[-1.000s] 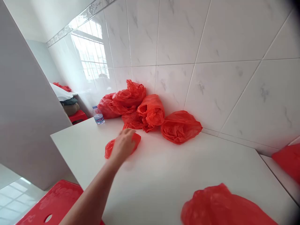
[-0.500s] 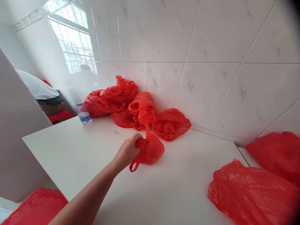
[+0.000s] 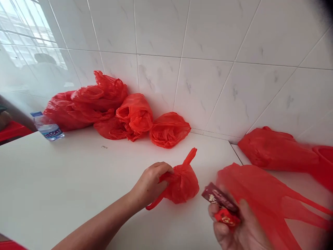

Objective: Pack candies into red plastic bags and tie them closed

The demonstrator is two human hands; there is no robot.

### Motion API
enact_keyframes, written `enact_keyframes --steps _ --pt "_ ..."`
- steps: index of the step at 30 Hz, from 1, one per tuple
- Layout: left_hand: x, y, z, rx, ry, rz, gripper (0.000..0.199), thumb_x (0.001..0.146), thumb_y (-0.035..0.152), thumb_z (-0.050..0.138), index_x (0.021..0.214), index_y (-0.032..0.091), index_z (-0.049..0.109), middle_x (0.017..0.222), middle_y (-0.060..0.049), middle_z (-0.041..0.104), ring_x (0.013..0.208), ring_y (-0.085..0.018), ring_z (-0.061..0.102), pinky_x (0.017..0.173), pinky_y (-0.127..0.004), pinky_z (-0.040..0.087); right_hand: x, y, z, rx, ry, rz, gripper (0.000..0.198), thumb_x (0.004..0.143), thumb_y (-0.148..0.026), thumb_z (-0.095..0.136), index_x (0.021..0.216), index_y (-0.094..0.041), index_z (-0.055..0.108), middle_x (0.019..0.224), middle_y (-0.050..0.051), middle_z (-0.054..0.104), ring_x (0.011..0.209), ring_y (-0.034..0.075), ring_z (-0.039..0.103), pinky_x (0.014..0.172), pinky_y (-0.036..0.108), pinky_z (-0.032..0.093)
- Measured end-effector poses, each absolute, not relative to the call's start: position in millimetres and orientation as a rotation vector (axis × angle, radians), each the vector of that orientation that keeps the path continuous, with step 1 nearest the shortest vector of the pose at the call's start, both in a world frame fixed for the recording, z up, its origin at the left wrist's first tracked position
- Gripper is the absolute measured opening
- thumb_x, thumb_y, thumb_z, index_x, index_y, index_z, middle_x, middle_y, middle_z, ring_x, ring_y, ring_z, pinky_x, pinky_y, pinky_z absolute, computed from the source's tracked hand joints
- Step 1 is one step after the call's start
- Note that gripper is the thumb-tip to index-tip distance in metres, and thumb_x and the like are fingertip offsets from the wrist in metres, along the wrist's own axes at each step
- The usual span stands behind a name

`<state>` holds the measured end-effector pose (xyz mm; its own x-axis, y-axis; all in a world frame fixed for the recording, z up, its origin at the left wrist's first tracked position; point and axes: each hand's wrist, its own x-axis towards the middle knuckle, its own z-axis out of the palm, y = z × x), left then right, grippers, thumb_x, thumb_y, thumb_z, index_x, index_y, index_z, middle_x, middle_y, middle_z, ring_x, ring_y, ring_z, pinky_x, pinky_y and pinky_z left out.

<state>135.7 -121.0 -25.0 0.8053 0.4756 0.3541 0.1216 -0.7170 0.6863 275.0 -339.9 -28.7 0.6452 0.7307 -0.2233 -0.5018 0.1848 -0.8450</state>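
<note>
My left hand (image 3: 153, 182) pinches the gathered neck of a small red plastic bag (image 3: 184, 184), which rests on the white table with one handle loop sticking up. At the lower right, my right hand (image 3: 234, 225) is closed around small wrapped packets: a dark maroon packet (image 3: 221, 197) with pale lettering and a bright red packet (image 3: 227, 218) with gold print. What is inside the small bag is hidden. Just behind my right hand lies a larger red plastic bag (image 3: 255, 187) with its handles spread to the right.
Several red plastic bags (image 3: 85, 107) are heaped along the tiled wall (image 3: 208, 31). A water bottle (image 3: 49, 126) stands at the left on the white table (image 3: 65, 184). Another red bag (image 3: 275, 149) lies at the right, by the wall.
My right hand has come into view from the lower right with the packets. The view has turned right, and my left hand still grips the small bag, now nearer.
</note>
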Motion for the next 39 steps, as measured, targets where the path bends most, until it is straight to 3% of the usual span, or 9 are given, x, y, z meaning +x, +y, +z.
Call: enact_keyframes --steps 4,10,15,19,23,27,29,32,39 --pt "135.6 -122.7 -35.8 2.486 0.216 0.859 0.045 0.057 -0.008 0.038 0.085 0.022 0.056 0.079 0.001 0.062 0.075 -0.014 0.055 0.066 -0.025 0.044 254.2 -302.1 -22.1 -1.468 -0.536 0.552 0.018 0.074 -0.040 0.072 0.079 -0.023 0.068 0.087 0.004 0.063 0.061 0.012 0.055 0.048 0.023 0.046" --pt "139.9 -127.6 -43.2 2.586 -0.070 1.019 0.040 0.065 -0.008 0.038 0.085 0.021 0.057 0.083 -0.002 0.066 0.075 -0.016 0.056 0.072 -0.030 0.047 257.5 -282.7 -26.3 -2.087 -1.323 -0.111 0.029 0.084 -0.019 0.052 0.108 -0.027 0.066 0.091 0.004 0.060 0.066 0.015 0.057 0.055 0.026 0.046" --pt "133.1 -98.9 -36.6 2.318 0.440 0.973 0.025 0.072 0.002 0.041 0.076 0.021 0.056 0.086 -0.002 0.066 0.083 -0.017 0.061 0.074 -0.029 0.050 290.1 -297.3 -34.9 -2.246 -1.132 -0.253 0.019 0.087 -0.025 0.045 0.082 -0.022 0.063 0.094 0.005 0.061 0.072 0.017 0.061 0.060 0.027 0.046" --pt "124.7 -79.4 -27.1 2.088 0.820 0.941 0.016 0.080 0.015 0.047 0.090 0.022 0.057 0.101 -0.004 0.064 0.087 -0.018 0.063 0.078 -0.032 0.052 312.7 -315.8 -35.2 -2.235 -0.838 -0.230 0.021 0.081 -0.040 0.052 0.078 -0.022 0.061 0.086 0.004 0.063 0.074 0.019 0.062 0.063 0.027 0.048" --pt "130.6 -99.0 -19.5 2.419 0.473 0.837 0.069 0.075 0.016 0.061 0.137 0.028 0.035 0.146 -0.008 0.037 0.133 -0.027 0.035 0.105 -0.044 0.038 309.8 -319.7 -34.5 -2.169 -0.869 -0.194 0.022 0.079 -0.042 0.053 0.077 -0.022 0.061 0.085 0.004 0.064 0.074 0.018 0.061 0.065 0.027 0.048" --pt "148.8 -116.3 -9.7 2.687 0.305 0.770 0.045 0.079 0.020 0.064 0.122 0.026 0.053 0.113 -0.006 0.064 0.112 -0.027 0.054 0.111 -0.059 0.019 303.5 -323.0 -35.1 -2.115 -0.898 -0.145 0.021 0.080 -0.041 0.055 0.077 -0.021 0.063 0.088 0.004 0.064 0.076 0.017 0.062 0.067 0.025 0.049" --pt "153.8 -114.5 -2.0 2.617 0.384 0.787 0.014 0.087 0.019 0.053 0.097 0.024 0.062 0.084 0.000 0.066 0.083 -0.018 0.061 0.103 -0.049 0.035 303.8 -328.5 -35.1 -2.106 -0.889 -0.123 0.020 0.079 -0.040 0.057 0.076 -0.021 0.063 0.085 0.004 0.065 0.074 0.017 0.063 0.065 0.024 0.049" --pt "151.2 -109.1 9.3 2.435 0.435 0.933 0.017 0.091 0.021 0.045 0.078 0.021 0.056 0.074 0.000 0.061 0.070 -0.015 0.057 0.071 -0.029 0.048 305.0 -336.9 -33.5 -2.085 -0.871 -0.103 0.021 0.077 -0.042 0.059 0.074 -0.021 0.064 0.080 0.004 0.066 0.069 0.018 0.063 0.062 0.024 0.050" --pt "148.9 -118.2 4.0 2.908 -0.104 0.940 0.053 0.081 0.029 0.066 0.129 0.020 0.045 0.117 -0.014 0.060 0.103 -0.028 0.056 0.089 -0.045 0.043 298.0 -333.1 -31.5 -2.060 -0.909 -0.078 0.022 0.078 -0.043 0.058 0.073 -0.022 0.062 0.082 0.003 0.066 0.071 0.017 0.063 0.064 0.023 0.051"
